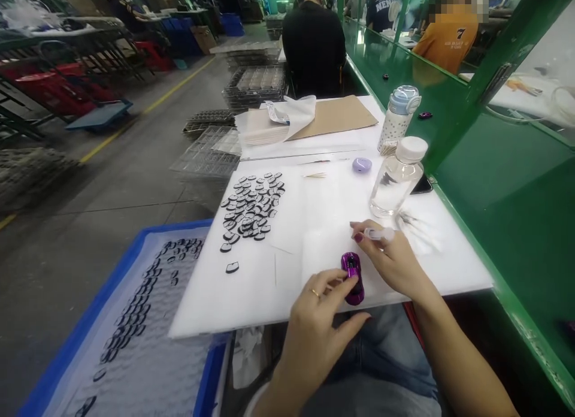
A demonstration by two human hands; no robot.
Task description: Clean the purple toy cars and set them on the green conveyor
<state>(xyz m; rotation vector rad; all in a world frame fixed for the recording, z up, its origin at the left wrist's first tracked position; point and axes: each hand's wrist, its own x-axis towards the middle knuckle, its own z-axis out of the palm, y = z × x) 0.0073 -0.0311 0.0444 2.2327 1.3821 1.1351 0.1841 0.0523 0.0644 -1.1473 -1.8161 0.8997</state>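
A shiny purple toy car (351,262) lies on the white work board, close to its near edge. My left hand (317,324) reaches over it, index and middle fingertips touching the car while the thumb stands apart below. A ring is on one finger. Just right of the car, my right hand (398,264) is closed around a small translucent tube (380,233), syringe-like in look, held between thumb and fingers above the board. What its tip touches, if anything, I cannot make out. To the left lies a loose pile of small black-rimmed pale parts (251,207).
A clear bottle (390,186), a patterned flask (398,120) and a purple case (362,165) stand at the right back. Cardboard (341,114) lies behind. A blue-rimmed bin (135,249) with similar parts is lower left. A green conveyor (507,195) runs along the right; co-workers sit beyond.
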